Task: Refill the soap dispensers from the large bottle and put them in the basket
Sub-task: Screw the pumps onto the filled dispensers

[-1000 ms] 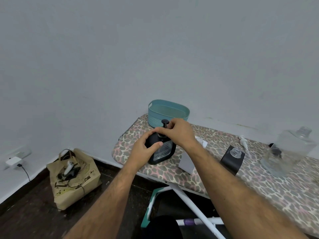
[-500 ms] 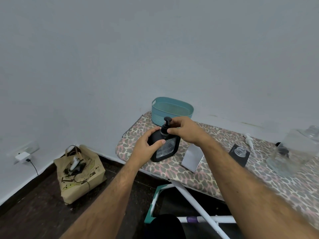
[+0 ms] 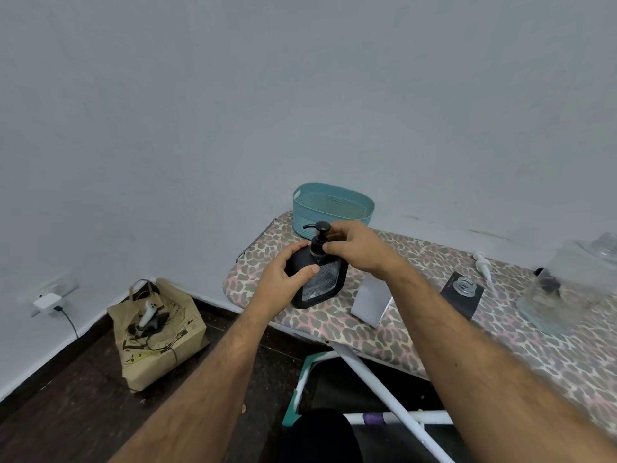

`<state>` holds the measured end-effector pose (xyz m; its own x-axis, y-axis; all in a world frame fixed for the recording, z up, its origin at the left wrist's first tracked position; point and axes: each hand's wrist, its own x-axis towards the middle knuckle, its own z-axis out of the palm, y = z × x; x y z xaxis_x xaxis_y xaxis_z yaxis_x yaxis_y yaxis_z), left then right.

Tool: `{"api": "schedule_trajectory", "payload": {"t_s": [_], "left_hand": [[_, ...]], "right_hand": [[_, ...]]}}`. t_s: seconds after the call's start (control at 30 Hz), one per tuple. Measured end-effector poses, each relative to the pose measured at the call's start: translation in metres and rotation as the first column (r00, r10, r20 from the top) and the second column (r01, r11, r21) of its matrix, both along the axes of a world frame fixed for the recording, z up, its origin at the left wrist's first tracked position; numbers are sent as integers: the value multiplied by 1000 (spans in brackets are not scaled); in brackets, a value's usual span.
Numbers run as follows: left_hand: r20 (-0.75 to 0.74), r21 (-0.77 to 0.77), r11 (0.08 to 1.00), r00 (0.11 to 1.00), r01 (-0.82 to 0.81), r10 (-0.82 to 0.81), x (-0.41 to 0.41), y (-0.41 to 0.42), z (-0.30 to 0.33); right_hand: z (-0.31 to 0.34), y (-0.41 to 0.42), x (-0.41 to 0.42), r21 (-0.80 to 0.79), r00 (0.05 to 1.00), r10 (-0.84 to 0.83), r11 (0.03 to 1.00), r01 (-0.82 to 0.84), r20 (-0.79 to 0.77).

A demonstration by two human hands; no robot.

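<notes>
Ironing board (image 3: 384,332) with a spotted cover as the work surface, narrow and on thin legs: any hard push downward or sideways could probably shake everything on it. Large clear bottle (image 3: 581,285) at the far right, blurred, apparently tilted or lying; cap state impossible to tell, so a leak onto the cover cannot be excluded.

Teal basket (image 3: 334,208) at the far left end of the board, just behind the hands, nothing visible inside. Close to the board's end, so a careless placing might push it over the edge.

Black dispenser (image 3: 319,280) standing on the board in front of the basket. Left hand (image 3: 283,279) wrapped around its left shoulder, fingers curled, thumb across the front panel. Right hand (image 3: 354,248) at the neck, fingers pinching the collar of the black pump (image 3: 321,233), most likely screwing it on. Risks here: crossed thread and later leakage; pump head pressed by accident, with soap out of the spout; bottle slipping if the left grip loosens during the twist.

Second dispenser (image 3: 462,294), also black, open neck, no pump, well apart to the right. White pump (image 3: 482,264) lying beyond it near the wall; could roll off if the board shakes. White box (image 3: 370,304) just beside the right forearm, easy to knock with it.
</notes>
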<state>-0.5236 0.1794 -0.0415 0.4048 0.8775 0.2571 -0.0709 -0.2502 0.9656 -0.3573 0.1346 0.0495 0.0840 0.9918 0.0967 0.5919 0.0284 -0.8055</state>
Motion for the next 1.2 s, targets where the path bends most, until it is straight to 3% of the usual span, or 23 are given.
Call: {"api": "schedule_trajectory", "payload": {"t_s": [0.13, 0.3, 0.4, 0.53, 0.77, 1.03, 1.2], "left_hand": [[-2, 8, 1000, 1000, -3, 3, 0, -1, 0], [-9, 27, 1000, 1000, -8, 8, 0, -3, 3], [-20, 37, 999, 1000, -6, 7, -1, -3, 3], [-23, 12, 1000, 1000, -6, 6, -1, -2, 2], [-27, 45, 999, 1000, -4, 5, -2, -4, 5], [-33, 27, 1000, 999, -5, 6, -2, -3, 4], [-50, 34, 999, 999, 12, -10, -4, -4, 9]], "right_hand": [[-1, -1, 1, 20, 1000, -26, 999, 26, -15], [-11, 3, -7, 94, 979, -195, 978, 189, 62], [-3, 1, -9, 40, 990, -90, 995, 86, 105], [1, 3, -2, -50, 999, 0, 999, 2, 52], [-7, 5, -14, 81, 975, -189, 980, 180, 116], [-7, 1, -7, -28, 987, -44, 999, 40, -157], [-18, 5, -22, 71, 959, -275, 957, 280, -72]]}}
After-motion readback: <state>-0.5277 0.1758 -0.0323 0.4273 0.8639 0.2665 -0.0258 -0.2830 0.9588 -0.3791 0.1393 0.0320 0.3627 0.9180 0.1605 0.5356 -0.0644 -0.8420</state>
